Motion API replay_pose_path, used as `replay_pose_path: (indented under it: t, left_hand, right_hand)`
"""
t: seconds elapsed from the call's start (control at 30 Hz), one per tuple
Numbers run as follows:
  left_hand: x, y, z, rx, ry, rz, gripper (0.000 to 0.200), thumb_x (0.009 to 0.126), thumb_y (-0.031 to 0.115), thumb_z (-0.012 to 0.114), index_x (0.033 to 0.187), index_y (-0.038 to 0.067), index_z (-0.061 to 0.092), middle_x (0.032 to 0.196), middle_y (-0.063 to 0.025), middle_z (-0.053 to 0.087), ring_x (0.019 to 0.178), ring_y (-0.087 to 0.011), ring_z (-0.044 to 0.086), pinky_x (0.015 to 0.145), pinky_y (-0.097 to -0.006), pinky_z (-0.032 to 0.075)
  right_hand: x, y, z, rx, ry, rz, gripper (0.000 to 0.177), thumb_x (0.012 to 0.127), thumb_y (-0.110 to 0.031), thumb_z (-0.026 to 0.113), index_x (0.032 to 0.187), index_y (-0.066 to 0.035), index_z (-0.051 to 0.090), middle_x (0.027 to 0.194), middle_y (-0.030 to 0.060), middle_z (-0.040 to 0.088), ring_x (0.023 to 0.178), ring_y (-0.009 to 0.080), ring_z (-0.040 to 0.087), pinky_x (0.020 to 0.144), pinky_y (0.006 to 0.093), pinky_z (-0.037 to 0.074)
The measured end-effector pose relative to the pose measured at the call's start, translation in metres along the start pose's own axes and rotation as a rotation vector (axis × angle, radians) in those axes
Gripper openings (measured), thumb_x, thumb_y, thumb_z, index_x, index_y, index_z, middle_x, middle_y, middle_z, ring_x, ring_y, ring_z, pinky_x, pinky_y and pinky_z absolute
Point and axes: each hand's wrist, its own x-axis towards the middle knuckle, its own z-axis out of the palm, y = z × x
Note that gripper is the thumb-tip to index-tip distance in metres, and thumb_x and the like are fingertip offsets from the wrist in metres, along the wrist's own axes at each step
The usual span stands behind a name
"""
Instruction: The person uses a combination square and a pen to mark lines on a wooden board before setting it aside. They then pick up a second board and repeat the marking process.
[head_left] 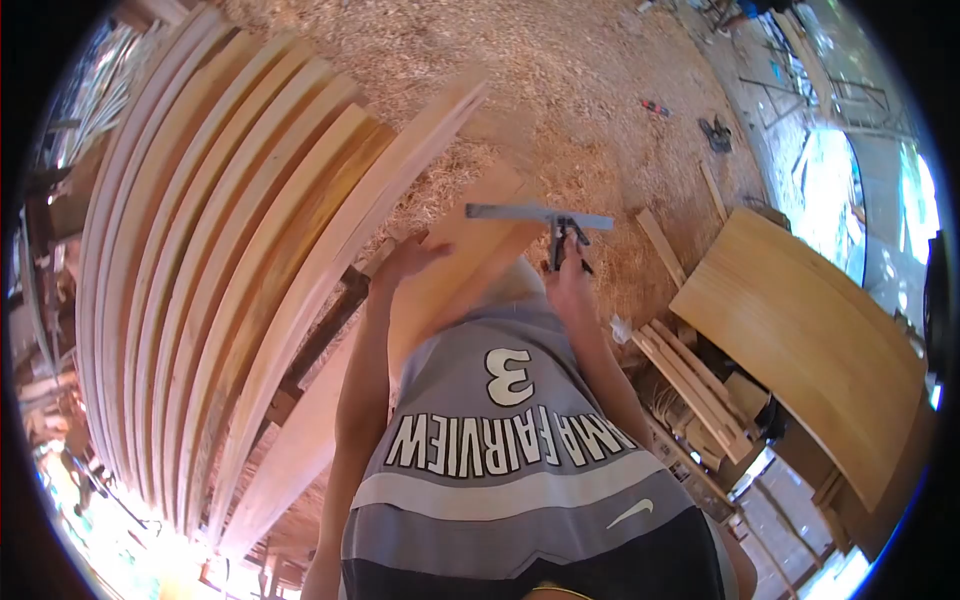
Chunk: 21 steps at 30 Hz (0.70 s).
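Head view only. Your left hand (pixel 405 258) lies flat on the plank (pixel 470 265), fingers (pixel 428 245) spread open, gripping nothing. Your right hand (pixel 570 285) is closed on the dark stock of the square (pixel 540 214). A thin dark stick pokes out beside those fingers, maybe a pencil, can't tell.

The square's grey metal blade runs crosswise just ahead of both sets of fingers, over the plank's far end. Touching or hovering: can't tell. The plank passes under your left palm, slanting from behind-left of the fingers to ahead-right.

- Left of your left fingers: a stack of boards (pixel 200 260) on edge, curved, packed tight. The nearest is just beside the plank.
- Ahead of the fingers: the sawdust floor (pixel 560 70), with a small red item (pixel 655 106) and a dark tool (pixel 716 133) well apart from your right hand.
- Right of your right fingers: a wide plywood sheet (pixel 800 340), with loose slats (pixel 680 365) between it and your forearm.
- Near edge: a grey jersey (pixel 500 440) with a 3.
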Motion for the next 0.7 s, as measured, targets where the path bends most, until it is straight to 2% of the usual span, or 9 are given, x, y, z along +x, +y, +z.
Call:
replay_pose_path:
  t: [0.13,0.23,0.33,0.4,0.43,0.5,0.6,0.63,0.7]
  left_hand:
    - [-0.009,0.008,0.005,0.04,-0.04,0.014,0.067,0.09,0.051,0.081,0.139,0.007,0.068,0.128,-0.012,0.076,0.119,-0.021,0.07,0.103,-0.0373,0.053]
    - [-0.003,0.005,0.008,-0.038,-0.027,-0.014,0.065,0.09,0.047,0.083,0.137,0.006,0.067,0.124,-0.014,0.076,0.114,-0.0225,0.072,0.099,-0.0371,0.054]
    - [-0.03,0.034,0.015,0.183,0.096,-0.189,0.067,0.092,0.037,0.084,0.143,0.004,0.057,0.119,-0.0108,0.073,0.105,-0.0222,0.069,0.095,-0.0386,0.055]
    - [-0.062,0.049,0.026,0.399,0.558,0.133,0.076,0.087,0.039,0.085,0.147,0.007,0.05,0.128,-0.0149,0.066,0.112,-0.0325,0.064,0.099,-0.0451,0.052]
    - [-0.07,0.061,0.036,0.406,0.558,0.11,0.076,0.087,0.039,0.085,0.147,0.007,0.05,0.128,-0.0149,0.066,0.112,-0.0325,0.064,0.099,-0.0451,0.052]
    - [-0.076,0.09,0.061,0.452,0.628,0.319,0.102,0.077,0.042,0.088,0.159,0.009,0.036,0.145,-0.0201,0.052,0.138,-0.0426,0.047,0.115,-0.0565,0.034]
    - [-0.076,0.136,0.092,0.722,0.566,0.151,0.11,0.076,0.04,0.09,0.162,0.009,0.03,0.153,-0.0239,0.042,0.144,-0.0468,0.037,0.116,-0.0672,0.026]
    - [-0.072,0.134,0.094,0.734,0.548,0.15,0.11,0.076,0.04,0.09,0.162,0.009,0.03,0.153,-0.0239,0.042,0.144,-0.0468,0.037,0.116,-0.0672,0.026]
    - [-0.059,0.128,0.095,0.74,0.595,0.235,0.115,0.075,0.038,0.09,0.165,0.009,0.025,0.156,-0.0228,0.039,0.147,-0.0466,0.033,0.114,-0.0714,0.025]
  right_hand:
    - [-0.034,0.03,-0.017,-0.024,-0.025,0.191,0.027,0.103,-0.044,0.069,0.123,-0.026,0.061,0.11,-0.0061,0.062,0.099,0.0125,0.055,0.085,0.0424,0.045]
    - [-0.052,0.048,-0.017,-0.042,-0.003,0.288,0.032,0.101,-0.042,0.074,0.125,-0.026,0.061,0.111,-0.0052,0.062,0.1,0.0132,0.055,0.086,0.0419,0.046]
    - [-0.06,0.061,-0.011,-0.056,0.024,0.295,0.042,0.098,-0.04,0.079,0.131,-0.021,0.061,0.112,-0.0038,0.065,0.1,0.0127,0.058,0.083,0.0389,0.048]
    - [-0.077,0.065,0.003,-0.1,0.11,0.254,0.039,0.098,-0.036,0.079,0.127,-0.014,0.065,0.121,-0.0009,0.065,0.101,0.0132,0.062,0.082,0.0367,0.05]
    - [-0.085,0.06,0.008,-0.104,0.112,0.277,0.039,0.098,-0.036,0.079,0.127,-0.014,0.065,0.121,-0.0009,0.065,0.101,0.0132,0.062,0.082,0.0367,0.05]
    - [-0.097,0.051,0.022,-0.199,-0.071,0.195,0.024,0.101,-0.03,0.076,0.116,-0.012,0.071,0.113,0.0007,0.069,0.096,0.0125,0.064,0.078,0.0342,0.052]
    - [-0.115,0.062,0.036,-0.15,-0.08,-0.009,0.027,0.103,-0.028,0.072,0.097,-0.002,0.069,0.087,0.0018,0.07,0.078,0.0132,0.065,0.073,0.0293,0.054]
    - [-0.114,0.063,0.034,-0.138,-0.064,-0.001,0.027,0.103,-0.028,0.072,0.097,-0.002,0.069,0.087,0.0018,0.07,0.078,0.0132,0.065,0.073,0.0293,0.054]
    - [-0.104,0.061,0.027,-0.475,-0.216,-0.14,0.026,0.104,-0.023,0.07,0.092,0.0,0.067,0.076,0.0027,0.067,0.067,0.0132,0.062,0.065,0.0288,0.051]
